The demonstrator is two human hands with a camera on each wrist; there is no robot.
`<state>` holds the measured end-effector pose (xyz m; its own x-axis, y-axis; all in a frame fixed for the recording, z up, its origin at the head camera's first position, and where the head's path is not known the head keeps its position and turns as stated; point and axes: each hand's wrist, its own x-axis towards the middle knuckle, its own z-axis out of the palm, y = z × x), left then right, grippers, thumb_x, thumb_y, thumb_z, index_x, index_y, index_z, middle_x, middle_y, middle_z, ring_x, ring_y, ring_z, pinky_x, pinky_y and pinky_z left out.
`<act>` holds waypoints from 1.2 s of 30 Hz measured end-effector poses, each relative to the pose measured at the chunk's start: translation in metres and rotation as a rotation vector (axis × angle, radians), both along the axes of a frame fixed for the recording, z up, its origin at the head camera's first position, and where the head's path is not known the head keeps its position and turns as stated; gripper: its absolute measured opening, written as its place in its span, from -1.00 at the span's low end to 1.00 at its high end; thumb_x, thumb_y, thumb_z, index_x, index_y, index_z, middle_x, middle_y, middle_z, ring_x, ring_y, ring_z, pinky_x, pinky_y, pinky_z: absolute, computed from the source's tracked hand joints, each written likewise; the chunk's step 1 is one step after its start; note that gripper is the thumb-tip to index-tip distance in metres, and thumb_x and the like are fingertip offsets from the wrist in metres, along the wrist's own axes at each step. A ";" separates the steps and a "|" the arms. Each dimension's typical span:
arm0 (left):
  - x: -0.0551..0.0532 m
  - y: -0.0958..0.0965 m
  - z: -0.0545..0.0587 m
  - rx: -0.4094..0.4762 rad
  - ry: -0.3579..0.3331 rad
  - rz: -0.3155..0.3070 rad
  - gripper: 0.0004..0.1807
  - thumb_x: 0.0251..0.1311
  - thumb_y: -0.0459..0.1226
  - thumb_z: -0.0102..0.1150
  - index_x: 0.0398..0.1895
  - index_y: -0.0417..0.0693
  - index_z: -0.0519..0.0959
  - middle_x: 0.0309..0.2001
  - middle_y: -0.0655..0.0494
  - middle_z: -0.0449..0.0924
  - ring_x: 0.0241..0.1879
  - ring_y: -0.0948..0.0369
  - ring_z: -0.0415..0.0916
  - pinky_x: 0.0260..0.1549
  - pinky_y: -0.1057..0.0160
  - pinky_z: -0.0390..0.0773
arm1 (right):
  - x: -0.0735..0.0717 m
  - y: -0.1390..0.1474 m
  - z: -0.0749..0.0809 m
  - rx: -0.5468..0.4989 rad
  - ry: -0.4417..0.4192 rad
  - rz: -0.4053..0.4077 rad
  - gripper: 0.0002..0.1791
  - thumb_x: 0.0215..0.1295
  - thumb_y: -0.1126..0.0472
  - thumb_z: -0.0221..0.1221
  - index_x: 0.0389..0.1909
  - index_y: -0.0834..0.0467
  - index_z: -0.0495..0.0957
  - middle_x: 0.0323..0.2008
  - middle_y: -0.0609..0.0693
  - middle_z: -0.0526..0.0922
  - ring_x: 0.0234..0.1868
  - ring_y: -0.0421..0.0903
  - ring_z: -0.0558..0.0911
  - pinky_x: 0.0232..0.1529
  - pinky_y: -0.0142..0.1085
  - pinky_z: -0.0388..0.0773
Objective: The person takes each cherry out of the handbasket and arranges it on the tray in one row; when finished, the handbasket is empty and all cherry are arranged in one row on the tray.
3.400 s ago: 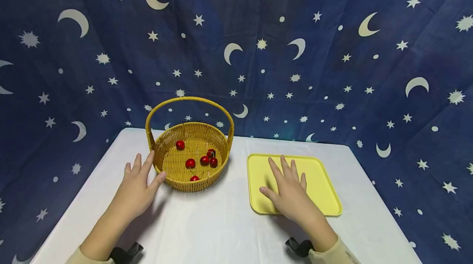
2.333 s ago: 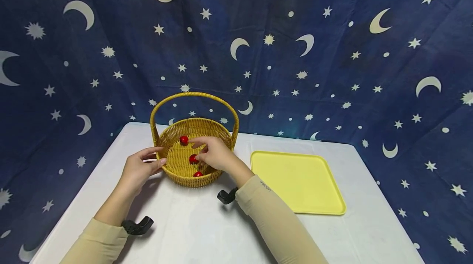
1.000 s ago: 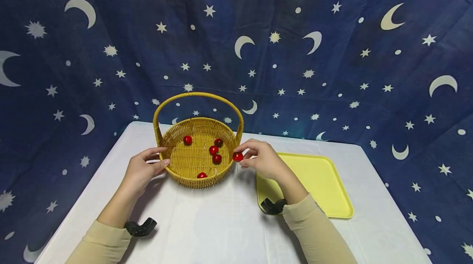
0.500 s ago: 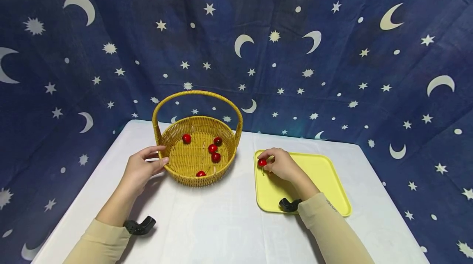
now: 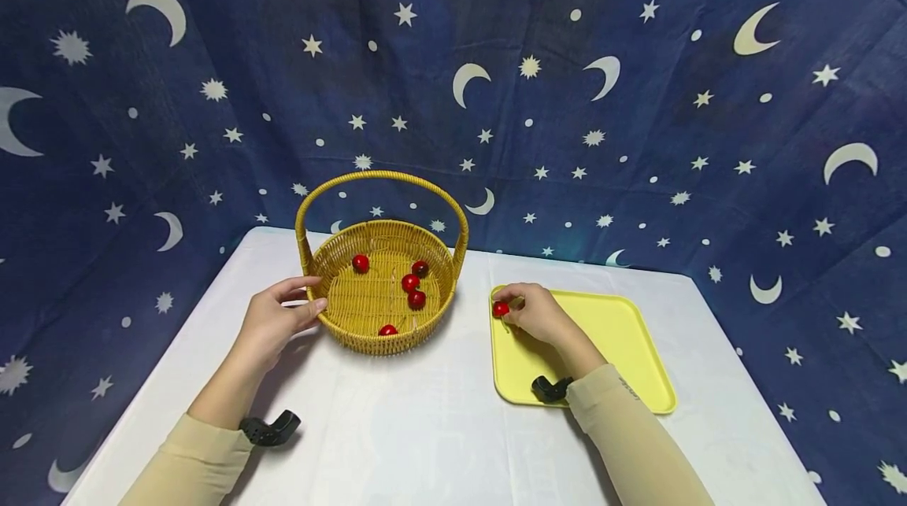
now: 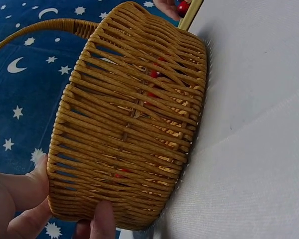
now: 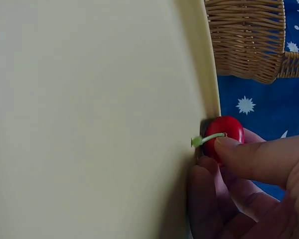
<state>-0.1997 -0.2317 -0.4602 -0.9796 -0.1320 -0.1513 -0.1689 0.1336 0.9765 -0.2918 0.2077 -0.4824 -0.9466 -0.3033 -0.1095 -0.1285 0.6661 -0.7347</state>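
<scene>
My left hand point(image 5: 272, 321) holds the left rim of a round woven wicker basket point(image 5: 354, 339) with a tall hoop handle. In the left wrist view its fingertips point(image 6: 104, 219) lie against the basket's woven wall point(image 6: 124, 124). Inside the basket are several red cherries point(image 5: 410, 282). Over the left end of a yellow tray point(image 5: 609, 333), my right hand point(image 5: 542, 317) pinches one cherry point(image 7: 229, 128) between thumb and fingers. Its green stem points toward the tray surface, and the cherry is right at the tray's edge in the right wrist view.
A white cloth covers the table point(image 5: 397, 427), with the basket at the back left and the tray to its right. Behind hangs a dark blue curtain point(image 5: 524, 112) with moons and stars. A black wrist device point(image 5: 271, 429) sits on each wrist.
My right hand reached into the basket, took a cherry and carried it right to the tray's left end, lowering slightly. My left hand came to the basket rim and stays there.
</scene>
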 end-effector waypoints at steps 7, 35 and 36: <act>-0.002 -0.002 -0.001 0.007 -0.008 -0.006 -0.36 0.43 -0.37 0.37 0.53 -0.25 0.44 0.32 -0.34 0.40 -0.23 0.40 0.71 -0.05 0.30 0.85 | -0.001 0.004 0.004 -0.009 -0.018 -0.037 -0.50 0.29 0.48 0.38 0.20 0.02 0.75 0.09 0.15 0.74 -0.29 -0.04 0.66 -0.37 -0.26 0.77; -0.004 -0.002 -0.003 0.013 -0.018 0.002 -0.35 0.42 -0.37 0.38 0.54 -0.24 0.44 0.32 -0.29 0.38 -0.20 0.36 0.73 -0.06 0.29 0.85 | 0.001 0.008 0.000 0.005 -0.022 -0.074 -0.69 0.34 0.37 0.41 0.06 0.07 0.76 -0.04 0.08 0.79 -0.25 -0.03 0.65 -0.35 -0.30 0.74; -0.003 -0.002 -0.003 0.013 -0.017 0.002 -0.35 0.42 -0.37 0.38 0.54 -0.24 0.44 0.32 -0.30 0.38 -0.20 0.36 0.73 -0.06 0.29 0.85 | 0.002 0.009 0.001 0.002 -0.016 -0.076 -0.67 0.34 0.37 0.42 0.08 0.07 0.76 0.00 0.09 0.77 -0.23 -0.03 0.65 -0.34 -0.29 0.75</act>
<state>-0.2031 -0.2339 -0.4632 -0.9767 -0.1318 -0.1696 -0.1856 0.1207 0.9752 -0.2901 0.2169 -0.4809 -0.9651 -0.2300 -0.1255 -0.0653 0.6750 -0.7349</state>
